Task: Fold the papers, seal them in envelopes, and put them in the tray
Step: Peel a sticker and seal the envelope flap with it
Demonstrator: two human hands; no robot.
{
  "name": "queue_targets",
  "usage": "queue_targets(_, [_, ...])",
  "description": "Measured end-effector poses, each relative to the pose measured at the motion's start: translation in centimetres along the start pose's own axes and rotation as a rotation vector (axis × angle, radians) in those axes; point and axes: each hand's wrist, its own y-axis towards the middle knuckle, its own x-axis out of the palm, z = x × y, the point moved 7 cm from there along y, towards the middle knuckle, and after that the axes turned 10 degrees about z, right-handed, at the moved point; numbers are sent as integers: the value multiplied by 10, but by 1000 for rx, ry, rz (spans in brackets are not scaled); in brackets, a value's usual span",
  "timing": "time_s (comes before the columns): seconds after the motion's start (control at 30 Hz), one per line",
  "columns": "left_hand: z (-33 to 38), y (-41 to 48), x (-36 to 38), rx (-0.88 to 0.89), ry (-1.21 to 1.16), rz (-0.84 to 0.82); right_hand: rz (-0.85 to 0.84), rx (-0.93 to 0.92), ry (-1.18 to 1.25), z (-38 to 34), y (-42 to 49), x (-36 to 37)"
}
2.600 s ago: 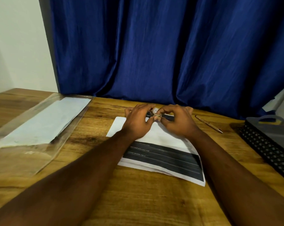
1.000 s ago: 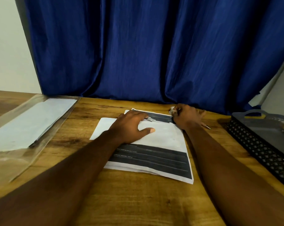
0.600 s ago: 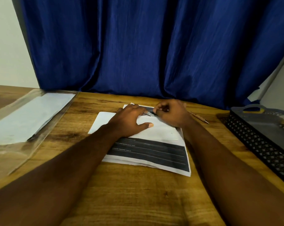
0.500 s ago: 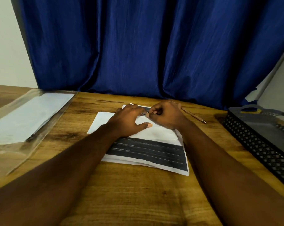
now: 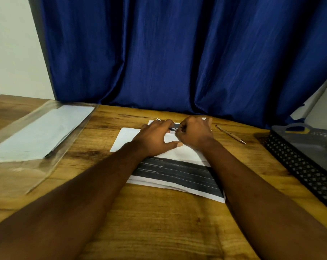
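Observation:
A white envelope (image 5: 128, 137) lies on a stack of printed papers (image 5: 177, 175) with dark bands, in the middle of the wooden table. My left hand (image 5: 155, 140) presses flat on the envelope, fingers spread toward its far edge. My right hand (image 5: 194, 134) is curled right beside it and pinches at the envelope's far edge; what lies between its fingertips is hidden. The black mesh tray (image 5: 299, 166) stands at the right edge of the table, apart from both hands.
A clear plastic sleeve (image 5: 52, 164) holding white envelopes (image 5: 40, 132) lies at the left. A brown pen (image 5: 230, 134) lies just right of my right hand. A blue curtain (image 5: 177, 53) hangs behind the table's far edge. Bare wood lies in front of the papers.
My right hand went off to the right beside the pen, then came back to the envelope's far edge next to my left hand. My left hand stayed pressed on the envelope.

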Motion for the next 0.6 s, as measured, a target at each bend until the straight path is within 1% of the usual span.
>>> queue_targets(0.2, [3,-1,-1,-1,23,-7,34,-141,-107,-10,0,-1])
queue_targets(0.33, [6,-2,-4,-9,28,-21,1,-127,-76,-6,-1,2])
queue_targets(0.43, [8,-3,-5,-4,38,-19,25,-17,27,4,-1,3])
queue_targets(0.6, [5,-1,-5,-18,18,-30,48,323,437,36,-3,5])
